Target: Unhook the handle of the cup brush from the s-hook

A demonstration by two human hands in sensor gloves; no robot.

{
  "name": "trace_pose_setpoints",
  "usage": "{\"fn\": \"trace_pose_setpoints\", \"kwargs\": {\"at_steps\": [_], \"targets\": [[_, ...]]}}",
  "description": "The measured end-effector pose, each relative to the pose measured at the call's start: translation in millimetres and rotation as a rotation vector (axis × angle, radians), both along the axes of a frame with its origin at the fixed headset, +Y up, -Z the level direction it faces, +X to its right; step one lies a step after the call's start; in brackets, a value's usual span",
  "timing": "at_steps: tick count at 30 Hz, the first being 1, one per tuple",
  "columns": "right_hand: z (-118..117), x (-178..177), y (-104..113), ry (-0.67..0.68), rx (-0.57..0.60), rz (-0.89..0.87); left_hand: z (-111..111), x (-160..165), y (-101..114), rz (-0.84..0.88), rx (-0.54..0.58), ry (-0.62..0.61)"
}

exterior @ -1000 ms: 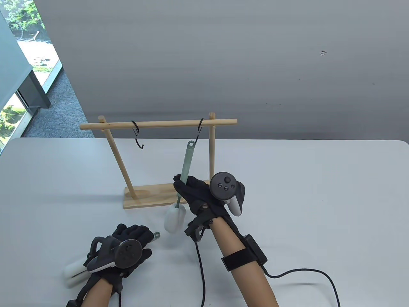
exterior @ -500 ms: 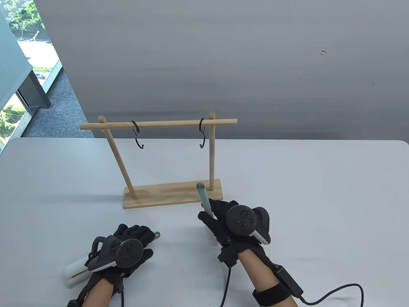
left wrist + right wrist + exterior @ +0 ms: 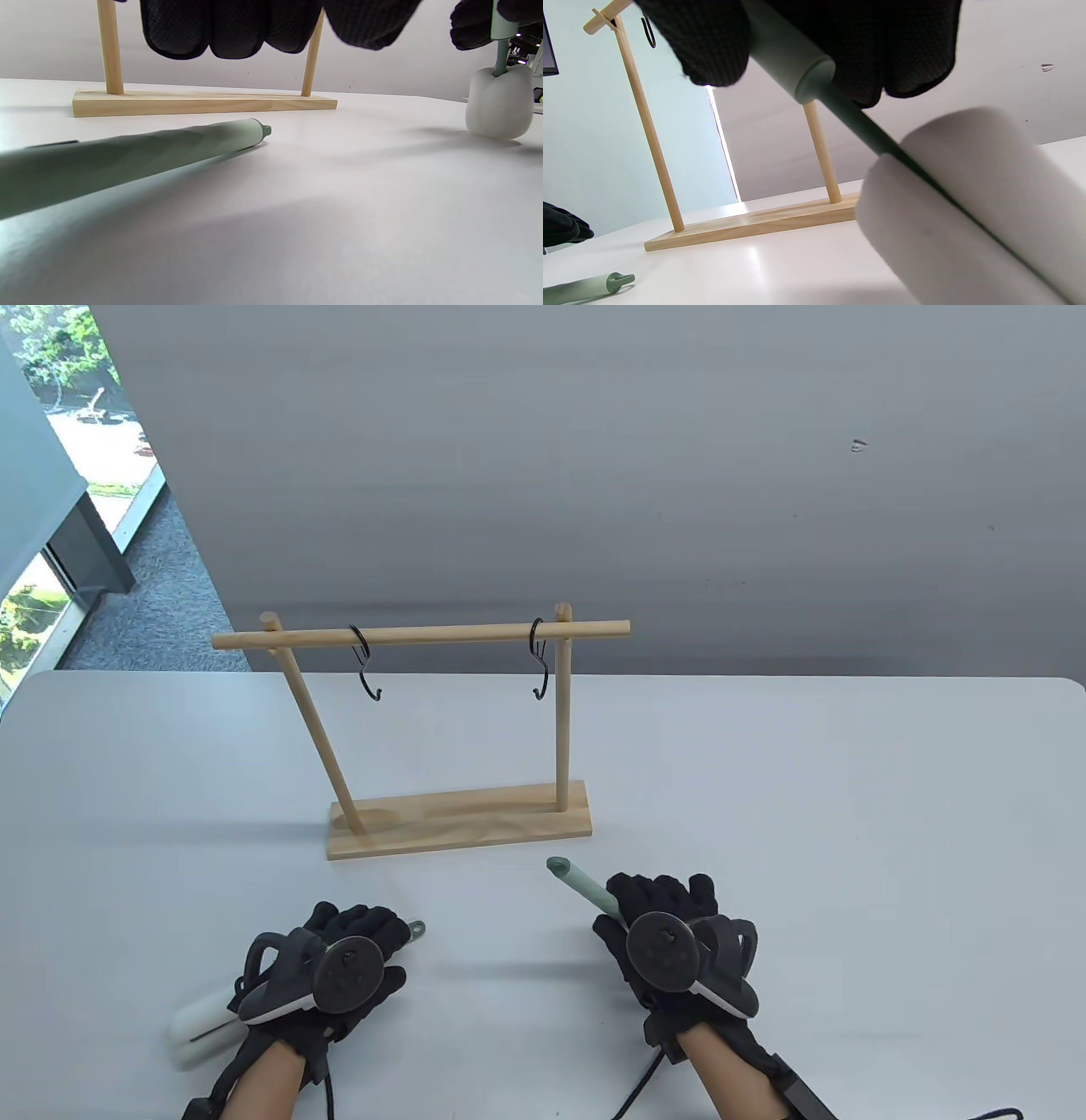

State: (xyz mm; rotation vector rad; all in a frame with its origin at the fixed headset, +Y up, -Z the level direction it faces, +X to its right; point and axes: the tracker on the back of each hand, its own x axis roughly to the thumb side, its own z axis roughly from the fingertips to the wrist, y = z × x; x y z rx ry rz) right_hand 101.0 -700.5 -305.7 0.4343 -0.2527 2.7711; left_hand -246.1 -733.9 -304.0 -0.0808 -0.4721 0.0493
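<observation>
My right hand (image 3: 657, 912) grips the green handle (image 3: 581, 886) of a cup brush, low over the table in front of the rack. The right wrist view shows my fingers (image 3: 704, 46) wrapped around that handle (image 3: 793, 63), with its white sponge head (image 3: 975, 203) below. The right s-hook (image 3: 540, 666) hangs empty on the wooden rail, as does the left s-hook (image 3: 367, 672). My left hand (image 3: 361, 933) lies open over a second brush on the table. That brush's handle (image 3: 127, 156) lies flat under my fingers (image 3: 220, 29).
The wooden rack (image 3: 458, 819) stands mid-table on a flat base, with two posts and a top rail (image 3: 424, 633). The second brush's sponge head (image 3: 195, 1027) sticks out left of my left wrist, and its loop end (image 3: 417, 930) to the right. A cable trails from my right wrist.
My right hand lifted the brush off the right s-hook and carried it down and right toward the table's front. The hook now hangs empty. My left hand stayed put.
</observation>
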Motion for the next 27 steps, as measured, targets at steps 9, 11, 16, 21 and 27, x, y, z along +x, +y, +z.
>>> {"fn": "trace_pose_setpoints", "kwargs": {"at_steps": [9,11,16,21,27], "targets": [[4.8,-4.1,-0.8,-0.035,0.034,0.177,-0.3,1.4,-1.1,-0.013,0.0,-0.001],[2.1,-1.8,-6.0,-0.053,-0.007,0.193,-0.2,2.0,-2.0,-0.019,-0.009,-0.001],[-4.7,5.3,-17.9,-0.089,-0.096,0.177,0.4,2.8,-2.5,-0.03,-0.019,-0.003],[-11.9,16.4,-30.6,-0.144,-0.209,0.177,0.5,2.5,-3.0,-0.031,-0.031,0.002],[-19.3,31.9,-42.0,-0.21,-0.312,0.169,0.5,1.7,-2.8,-0.029,-0.04,0.012]]}}
